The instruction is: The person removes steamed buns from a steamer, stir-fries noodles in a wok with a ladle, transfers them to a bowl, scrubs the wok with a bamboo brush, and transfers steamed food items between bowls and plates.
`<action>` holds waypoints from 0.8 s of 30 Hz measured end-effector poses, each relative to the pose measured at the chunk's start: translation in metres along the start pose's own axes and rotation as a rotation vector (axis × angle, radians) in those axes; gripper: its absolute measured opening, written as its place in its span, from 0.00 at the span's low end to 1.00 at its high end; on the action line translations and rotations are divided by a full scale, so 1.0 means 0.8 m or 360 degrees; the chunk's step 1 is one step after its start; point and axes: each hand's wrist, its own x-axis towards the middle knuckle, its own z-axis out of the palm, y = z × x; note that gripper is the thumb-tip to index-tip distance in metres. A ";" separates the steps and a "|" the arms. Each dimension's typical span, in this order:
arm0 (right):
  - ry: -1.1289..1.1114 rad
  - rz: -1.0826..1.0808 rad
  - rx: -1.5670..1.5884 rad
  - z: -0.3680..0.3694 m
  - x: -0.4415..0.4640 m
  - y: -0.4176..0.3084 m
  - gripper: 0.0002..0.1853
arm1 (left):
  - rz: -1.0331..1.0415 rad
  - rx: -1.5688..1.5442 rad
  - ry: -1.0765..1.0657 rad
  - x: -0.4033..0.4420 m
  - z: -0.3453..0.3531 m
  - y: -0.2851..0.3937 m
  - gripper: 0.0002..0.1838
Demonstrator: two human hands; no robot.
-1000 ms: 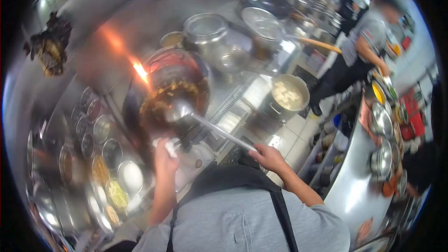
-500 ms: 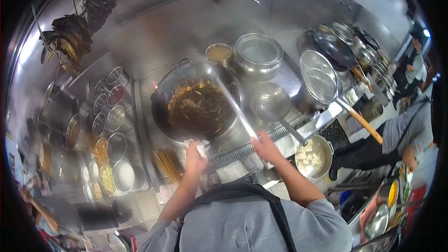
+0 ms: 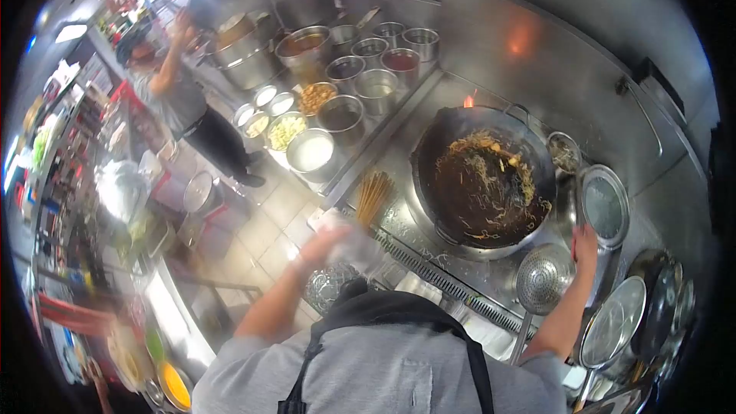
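Observation:
My right hand (image 3: 584, 247) is closed around the handle end of a long ladle, whose far end reaches toward the small metal pot (image 3: 565, 152) beside the wok. The wok (image 3: 429, 184) sits on the burner, with thin pale shreds and dark liquid inside. My left hand (image 3: 320, 247) is smeared by motion near the front edge of the stove, with a blurred white cloth (image 3: 359, 249) at its fingers. Close to it stands a bamboo brush (image 3: 372, 198). Below my right hand lies a perforated strainer (image 3: 544, 280).
A lidded pot (image 3: 606, 207) stands right of the wok. Several metal seasoning containers (image 3: 376, 92) line the left counter. Flame (image 3: 470, 98) shows behind the wok. A co-worker (image 3: 184, 100) stands at the far left. A mesh skimmer (image 3: 613, 322) lies at right.
The view has swung left, bringing the co-worker and the shelves into sight. My right hand's ladle has moved from the wok toward the small pot. My left hand with the cloth has moved away from the wok rim.

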 end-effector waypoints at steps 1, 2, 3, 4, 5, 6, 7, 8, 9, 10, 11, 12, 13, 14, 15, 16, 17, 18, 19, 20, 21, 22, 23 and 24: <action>0.0002 0.0054 -0.0026 -0.007 -0.030 0.006 0.14 | -0.0006 -0.0024 0.0236 -0.043 -0.020 0.014 0.23; 0.0007 0.0118 -0.0059 -0.015 -0.058 0.008 0.16 | 0.0010 -0.0004 0.0370 -0.067 -0.063 0.001 0.23; 0.0160 0.0128 -0.0105 -0.014 -0.062 0.025 0.14 | -0.0015 0.0036 0.0513 -0.093 -0.107 -0.019 0.21; 0.0319 0.0137 -0.0153 -0.007 -0.066 0.045 0.13 | -0.0143 0.0039 0.0740 -0.124 -0.130 -0.035 0.18; 0.0483 0.0140 -0.0199 -0.008 -0.065 0.061 0.12 | -0.0113 0.0055 0.0892 -0.143 -0.173 -0.086 0.16; 0.0391 0.0267 0.0102 -0.018 -0.062 0.066 0.10 | -0.0085 0.0075 0.1045 -0.162 -0.216 -0.136 0.15; 0.0298 0.0389 0.0407 -0.027 -0.055 0.070 0.09 | -0.0169 -0.0115 0.0965 -0.193 -0.250 -0.181 0.13; 0.0200 0.0508 0.0719 -0.035 -0.045 0.071 0.08 | -0.0242 -0.0302 0.0882 -0.219 -0.273 -0.232 0.11; -0.0108 0.0640 0.1357 -0.049 -0.036 0.073 0.07 | -0.0338 -0.0326 0.1088 -0.242 -0.269 -0.271 0.08; -0.0434 0.0765 0.1993 -0.068 -0.030 0.074 0.06 | -0.0435 -0.0345 0.1291 -0.259 -0.265 -0.295 0.06; -0.0774 0.0884 0.2619 -0.083 -0.030 0.071 0.05 | -0.0617 -0.0135 0.1349 -0.280 -0.251 -0.306 0.07; -0.0894 0.0687 0.2800 -0.084 -0.044 0.062 0.03 | -0.0429 -0.0586 0.1370 -0.290 -0.226 -0.323 0.06; -0.0923 0.0716 0.2888 -0.086 -0.062 0.045 0.04 | -0.0792 -0.0042 0.1468 -0.296 -0.234 -0.336 0.08; -0.0946 0.0744 0.2976 -0.087 -0.080 0.023 0.05 | -0.0713 -0.0087 0.1331 -0.303 -0.231 -0.345 0.09; -0.0966 0.0764 0.3067 -0.087 -0.097 0.006 0.06 | -0.0631 -0.0129 0.1188 -0.306 -0.224 -0.345 0.10; -0.1023 0.0729 0.3140 -0.085 -0.114 -0.008 0.10 | -0.0598 -0.0111 0.1025 -0.305 -0.234 -0.345 0.11; -0.1069 0.0722 0.3192 -0.082 -0.132 -0.023 0.10 | -0.0553 -0.0094 0.0858 -0.299 -0.248 -0.346 0.11; -0.1115 0.0716 0.3244 -0.076 -0.155 -0.045 0.10 | -0.0508 -0.0074 0.0692 -0.288 -0.263 -0.346 0.12; -0.1166 0.0709 0.3295 -0.070 -0.175 -0.066 0.10 | -0.0692 0.0245 0.0876 -0.253 -0.275 -0.346 0.17; -0.1234 0.0713 0.3309 -0.066 -0.193 -0.080 0.11 | -0.0872 0.0568 0.1057 -0.214 -0.296 -0.357 0.22; -0.1259 0.0739 0.3356 -0.061 -0.215 -0.097 0.12 | -0.0777 0.0808 0.0959 -0.189 -0.311 -0.355 0.26; -0.1287 0.0766 0.3402 -0.053 -0.238 -0.116 0.13 | -0.0674 0.1042 0.0860 -0.167 -0.323 -0.346 0.30; -0.1318 0.0796 0.3449 -0.044 -0.262 -0.134 0.14 | -0.0485 0.1372 0.0893 -0.154 -0.319 -0.333 0.32; -0.1324 0.0828 0.3451 -0.036 -0.286 -0.150 0.14 | -0.0428 0.1421 0.0924 -0.143 -0.316 -0.320 0.34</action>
